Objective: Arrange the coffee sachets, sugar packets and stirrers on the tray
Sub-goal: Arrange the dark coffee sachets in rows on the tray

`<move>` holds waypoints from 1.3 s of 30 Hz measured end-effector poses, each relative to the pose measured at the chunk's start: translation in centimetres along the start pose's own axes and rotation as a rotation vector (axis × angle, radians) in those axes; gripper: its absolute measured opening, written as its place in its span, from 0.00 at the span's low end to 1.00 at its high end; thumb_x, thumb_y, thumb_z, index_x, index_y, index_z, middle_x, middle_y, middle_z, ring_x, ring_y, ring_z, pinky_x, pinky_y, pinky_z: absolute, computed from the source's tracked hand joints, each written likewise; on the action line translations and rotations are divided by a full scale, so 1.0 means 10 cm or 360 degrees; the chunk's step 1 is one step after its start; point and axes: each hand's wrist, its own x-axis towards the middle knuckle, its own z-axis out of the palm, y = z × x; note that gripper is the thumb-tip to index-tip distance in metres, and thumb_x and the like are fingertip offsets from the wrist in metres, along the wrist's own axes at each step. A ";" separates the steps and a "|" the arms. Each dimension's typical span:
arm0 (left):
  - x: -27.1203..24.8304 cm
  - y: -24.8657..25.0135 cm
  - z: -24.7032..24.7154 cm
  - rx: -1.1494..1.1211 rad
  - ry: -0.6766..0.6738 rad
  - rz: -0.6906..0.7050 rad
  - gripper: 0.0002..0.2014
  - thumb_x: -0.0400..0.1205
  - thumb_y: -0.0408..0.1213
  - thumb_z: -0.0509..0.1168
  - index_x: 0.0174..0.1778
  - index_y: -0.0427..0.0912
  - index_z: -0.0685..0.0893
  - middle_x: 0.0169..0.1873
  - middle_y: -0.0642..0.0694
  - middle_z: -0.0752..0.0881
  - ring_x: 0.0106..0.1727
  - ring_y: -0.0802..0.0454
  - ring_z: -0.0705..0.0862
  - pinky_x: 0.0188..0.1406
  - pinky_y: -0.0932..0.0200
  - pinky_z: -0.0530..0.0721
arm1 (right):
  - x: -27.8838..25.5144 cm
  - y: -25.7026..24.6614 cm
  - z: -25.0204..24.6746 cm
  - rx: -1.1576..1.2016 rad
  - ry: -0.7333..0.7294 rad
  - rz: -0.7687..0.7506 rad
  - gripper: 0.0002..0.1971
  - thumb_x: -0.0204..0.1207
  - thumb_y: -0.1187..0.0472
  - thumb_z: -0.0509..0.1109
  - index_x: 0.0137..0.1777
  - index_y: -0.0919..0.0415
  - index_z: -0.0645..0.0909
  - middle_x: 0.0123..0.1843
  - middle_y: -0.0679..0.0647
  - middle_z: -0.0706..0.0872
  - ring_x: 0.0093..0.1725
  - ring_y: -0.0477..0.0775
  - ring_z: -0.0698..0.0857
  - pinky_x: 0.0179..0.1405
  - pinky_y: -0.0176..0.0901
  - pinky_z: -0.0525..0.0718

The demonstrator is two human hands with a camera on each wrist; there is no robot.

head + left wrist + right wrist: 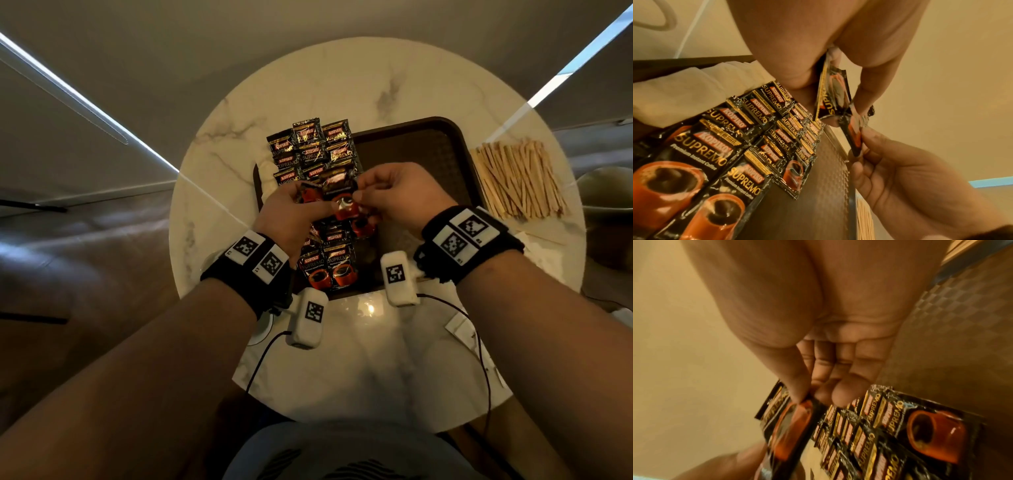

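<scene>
Glossy foil coffee sachet [339, 192] pinched by left grip [291, 212] and right grip [399, 192], textured brown tray [442, 144] beneath

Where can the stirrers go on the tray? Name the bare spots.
Bare: the dark brown plastic tray's right half, between the black coffee sachets and its right rim. Crowded: the tray's left side, sachets in rows. The wooden stirrers lie on the marble table.

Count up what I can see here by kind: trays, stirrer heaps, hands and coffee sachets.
tray: 1
stirrer heap: 1
hands: 2, the left hand and the right hand, both pinching sachets
coffee sachets: at least 12; they overlap, so an exact count is not possible
Total: at least 16
</scene>
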 end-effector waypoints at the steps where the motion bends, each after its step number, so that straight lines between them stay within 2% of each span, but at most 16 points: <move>1: -0.01 0.01 0.01 -0.0058 0.0021 -0.0003 0.18 0.72 0.24 0.77 0.57 0.34 0.86 0.49 0.35 0.92 0.50 0.36 0.94 0.51 0.40 0.93 | 0.01 0.02 -0.04 0.0029 0.0094 -0.0042 0.04 0.80 0.66 0.78 0.52 0.59 0.89 0.45 0.58 0.93 0.39 0.50 0.91 0.38 0.44 0.90; 3: -0.01 -0.01 0.00 -0.0121 0.0109 -0.0016 0.14 0.75 0.18 0.70 0.56 0.31 0.84 0.46 0.33 0.90 0.44 0.39 0.93 0.48 0.42 0.92 | 0.01 0.07 -0.13 0.0083 0.0270 -0.0091 0.05 0.80 0.66 0.78 0.49 0.55 0.89 0.43 0.54 0.92 0.38 0.48 0.90 0.38 0.44 0.89; 6: -0.02 -0.08 -0.03 -0.0037 0.0205 -0.0053 0.19 0.65 0.27 0.74 0.53 0.34 0.88 0.49 0.31 0.92 0.49 0.34 0.94 0.56 0.32 0.92 | -0.02 0.20 -0.27 0.0071 0.0458 -0.0065 0.04 0.81 0.64 0.78 0.48 0.53 0.88 0.44 0.55 0.91 0.40 0.50 0.90 0.40 0.45 0.89; 8: -0.03 -0.14 -0.05 0.0101 0.0216 -0.0072 0.22 0.61 0.32 0.77 0.52 0.38 0.91 0.49 0.35 0.93 0.51 0.34 0.94 0.55 0.29 0.91 | -0.06 0.32 -0.32 -0.0046 0.0514 0.0003 0.04 0.80 0.63 0.78 0.49 0.52 0.88 0.45 0.54 0.92 0.42 0.51 0.90 0.42 0.45 0.90; 11: -0.08 -0.21 -0.03 0.0346 0.0145 -0.0114 0.19 0.62 0.37 0.82 0.50 0.44 0.92 0.46 0.42 0.95 0.49 0.40 0.94 0.55 0.32 0.92 | -0.08 0.59 -0.29 -0.0244 0.0486 0.0157 0.06 0.80 0.62 0.78 0.44 0.50 0.87 0.42 0.52 0.91 0.40 0.51 0.89 0.46 0.53 0.93; 14: -0.10 -0.32 0.00 0.0468 0.0119 -0.0173 0.14 0.68 0.35 0.83 0.49 0.44 0.93 0.46 0.43 0.95 0.49 0.41 0.94 0.57 0.36 0.92 | -0.09 0.79 -0.18 -0.0393 0.0429 0.0285 0.05 0.79 0.60 0.79 0.42 0.52 0.89 0.39 0.52 0.92 0.38 0.52 0.89 0.51 0.57 0.93; 18: -0.10 -0.44 0.05 0.0681 0.0152 -0.0222 0.11 0.71 0.35 0.83 0.48 0.45 0.92 0.47 0.44 0.94 0.52 0.44 0.92 0.59 0.40 0.91 | -0.09 0.87 -0.03 -0.0417 0.0368 0.0342 0.03 0.80 0.59 0.79 0.45 0.53 0.90 0.40 0.51 0.92 0.39 0.51 0.90 0.43 0.48 0.91; 23: -0.10 -0.51 0.08 0.0782 0.0149 -0.0230 0.11 0.70 0.35 0.84 0.40 0.51 0.89 0.46 0.43 0.93 0.51 0.41 0.93 0.56 0.37 0.92 | -0.02 0.86 0.04 -0.0632 0.0438 0.0375 0.01 0.79 0.56 0.79 0.48 0.50 0.90 0.45 0.48 0.92 0.48 0.52 0.91 0.54 0.50 0.90; 26: -0.11 -0.51 0.08 0.0803 0.0138 -0.0233 0.10 0.71 0.35 0.83 0.41 0.50 0.89 0.47 0.43 0.93 0.51 0.41 0.93 0.56 0.36 0.92 | -0.01 0.86 0.07 -0.0747 0.0498 0.0361 0.02 0.78 0.56 0.79 0.47 0.48 0.89 0.46 0.46 0.91 0.49 0.50 0.89 0.49 0.45 0.87; 29: -0.12 -0.50 0.08 0.0792 0.0125 -0.0245 0.11 0.73 0.34 0.82 0.48 0.47 0.90 0.49 0.41 0.93 0.53 0.41 0.92 0.58 0.37 0.91 | -0.02 0.86 0.10 -0.0780 0.0526 0.0340 0.03 0.77 0.56 0.79 0.47 0.47 0.88 0.43 0.43 0.89 0.47 0.48 0.89 0.44 0.41 0.82; 31: -0.12 -0.51 0.06 0.0784 0.0128 -0.0238 0.11 0.74 0.34 0.81 0.49 0.47 0.90 0.49 0.42 0.93 0.53 0.41 0.92 0.57 0.36 0.91 | -0.02 0.87 0.13 -0.0769 0.0544 0.0316 0.03 0.77 0.56 0.79 0.47 0.47 0.88 0.42 0.42 0.89 0.47 0.48 0.88 0.45 0.40 0.81; 35: -0.14 -0.51 0.05 0.0760 0.0144 -0.0207 0.09 0.75 0.35 0.80 0.41 0.52 0.88 0.46 0.44 0.93 0.51 0.42 0.92 0.58 0.38 0.91 | -0.02 0.87 0.16 -0.0795 0.0554 0.0304 0.05 0.77 0.56 0.78 0.46 0.45 0.86 0.42 0.42 0.88 0.48 0.49 0.88 0.47 0.42 0.84; 38: -0.18 -0.48 0.06 0.0674 0.0165 -0.0176 0.06 0.76 0.36 0.80 0.46 0.48 0.91 0.46 0.44 0.93 0.50 0.43 0.92 0.58 0.38 0.91 | -0.03 0.85 0.17 -0.0774 0.0529 0.0320 0.05 0.77 0.56 0.78 0.46 0.45 0.85 0.41 0.41 0.87 0.48 0.49 0.88 0.45 0.41 0.82; 39: -0.21 -0.45 0.07 0.0640 0.0178 -0.0153 0.09 0.75 0.39 0.80 0.49 0.47 0.92 0.47 0.45 0.93 0.50 0.44 0.92 0.57 0.38 0.91 | -0.04 0.84 0.16 -0.0757 0.0523 0.0318 0.05 0.77 0.56 0.78 0.46 0.46 0.85 0.41 0.41 0.87 0.48 0.49 0.89 0.44 0.40 0.81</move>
